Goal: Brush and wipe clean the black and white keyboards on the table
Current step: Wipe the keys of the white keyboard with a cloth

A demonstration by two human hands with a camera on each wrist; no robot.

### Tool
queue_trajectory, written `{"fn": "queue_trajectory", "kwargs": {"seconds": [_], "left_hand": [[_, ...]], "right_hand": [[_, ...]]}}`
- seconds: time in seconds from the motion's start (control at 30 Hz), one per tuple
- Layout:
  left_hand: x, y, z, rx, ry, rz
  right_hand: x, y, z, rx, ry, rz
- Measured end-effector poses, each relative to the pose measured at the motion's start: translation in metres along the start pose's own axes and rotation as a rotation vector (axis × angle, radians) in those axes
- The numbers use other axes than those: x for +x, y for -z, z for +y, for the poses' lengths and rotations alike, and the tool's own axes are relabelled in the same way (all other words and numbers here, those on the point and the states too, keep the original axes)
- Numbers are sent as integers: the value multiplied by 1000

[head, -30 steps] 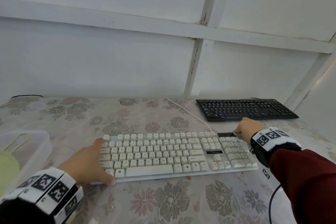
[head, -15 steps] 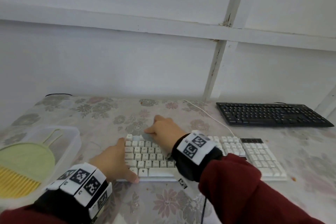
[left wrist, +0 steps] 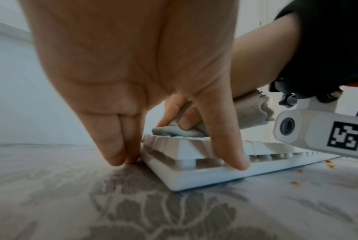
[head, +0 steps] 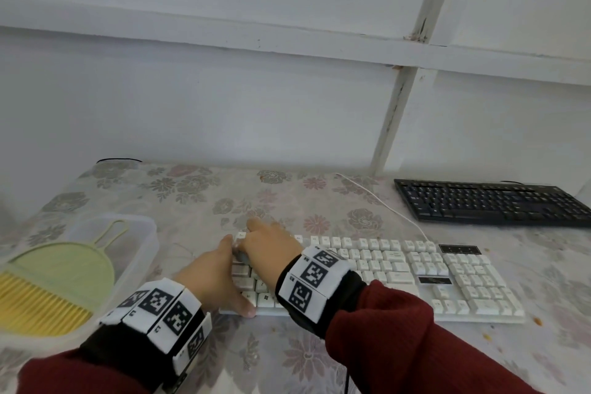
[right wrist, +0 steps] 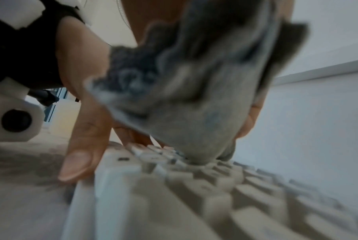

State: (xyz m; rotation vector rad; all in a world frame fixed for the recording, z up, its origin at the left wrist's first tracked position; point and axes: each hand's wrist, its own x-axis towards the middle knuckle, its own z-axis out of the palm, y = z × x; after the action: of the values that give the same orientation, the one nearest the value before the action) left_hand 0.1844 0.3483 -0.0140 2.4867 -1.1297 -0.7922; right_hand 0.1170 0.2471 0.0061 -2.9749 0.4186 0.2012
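The white keyboard (head: pixel 399 269) lies across the middle of the flowered table. My right hand (head: pixel 271 245) grips a bunched grey cloth (left wrist: pixel 174 132) and presses it on the keys at the keyboard's far left end; the cloth (right wrist: pixel 194 97) fills much of the right wrist view. My left hand (head: pixel 217 278) braces the keyboard's left end, straight fingers (left wrist: pixel 114 146) on the table against its side and thumb on the front edge (left wrist: pixel 215 172). The black keyboard (head: pixel 492 203) lies at the back right, untouched.
A clear plastic tub (head: pixel 140 233) at the left holds a green dustpan (head: pixel 64 269) and a yellow-bristled brush (head: pixel 35 307). A white cable (head: pixel 387 208) runs from the white keyboard toward the wall. Orange crumbs (head: pixel 537 320) dot the table near the keyboard's right end.
My right hand has swept the cloth from the keyboard's right end across the keys to its far left end. The left hand stays at the left end. The head view has turned left.
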Motion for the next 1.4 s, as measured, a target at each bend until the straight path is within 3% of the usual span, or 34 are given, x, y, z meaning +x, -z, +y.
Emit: {"fn": "queue_trajectory", "kwargs": {"seconds": [0.37,0.73,1.07,1.2,1.4], "left_hand": [[-5,2,4,14,-20,-16],[-1,1,1,30,14,-6],[1,0,0,49,16,-4],[0,0,1,52,19,-9],[1,1,1,34,19,-1]], "right_hand": [[-11,-6,17,12,38,63],[-29,1,54,47,11,17],[-67,11,97,152,-141,40],[-59,23,77,184,-164,35],[-7,11,5,154,-13,24]]}}
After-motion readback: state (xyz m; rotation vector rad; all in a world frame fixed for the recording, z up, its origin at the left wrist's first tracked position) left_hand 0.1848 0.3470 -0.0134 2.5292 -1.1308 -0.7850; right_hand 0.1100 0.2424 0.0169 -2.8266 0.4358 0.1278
